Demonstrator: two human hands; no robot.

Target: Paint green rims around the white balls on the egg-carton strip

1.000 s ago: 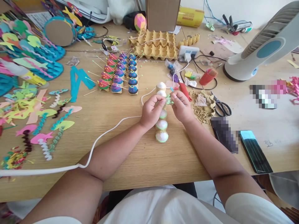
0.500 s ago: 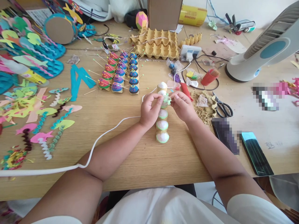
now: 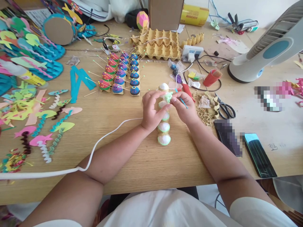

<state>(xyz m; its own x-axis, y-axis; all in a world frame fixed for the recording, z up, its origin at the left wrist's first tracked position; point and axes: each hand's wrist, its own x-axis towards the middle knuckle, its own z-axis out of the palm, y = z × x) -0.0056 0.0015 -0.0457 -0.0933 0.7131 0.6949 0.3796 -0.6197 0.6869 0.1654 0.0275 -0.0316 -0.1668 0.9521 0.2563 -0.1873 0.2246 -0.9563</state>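
A strip of egg-carton cups (image 3: pixel 164 127) with white domed tops and pale green rims stands upright in front of me. Above its upper part, my left hand (image 3: pixel 152 110) has its thumb and fingers closed on a small lump of light green clay (image 3: pixel 168 97). My right hand (image 3: pixel 184 107) touches the lump from the right, with a thin blue tool (image 3: pixel 183 102) between its fingers. The cup beneath the lump is partly hidden by my hands. The topmost white cup (image 3: pixel 163 87) shows just beyond my fingers.
Painted egg-carton strips (image 3: pixel 117 83) with pins stand at the back left. Paper fish (image 3: pixel 41 139) lie at the left. Scissors (image 3: pixel 226 108), wood shavings (image 3: pixel 203 114) and a phone (image 3: pixel 259 155) are at the right. A white cable (image 3: pixel 101 138) crosses my left arm.
The blue tool now shows in my right hand. The green clay looks more bunched together, and the fingers of my left hand have lifted and spread a little around it.
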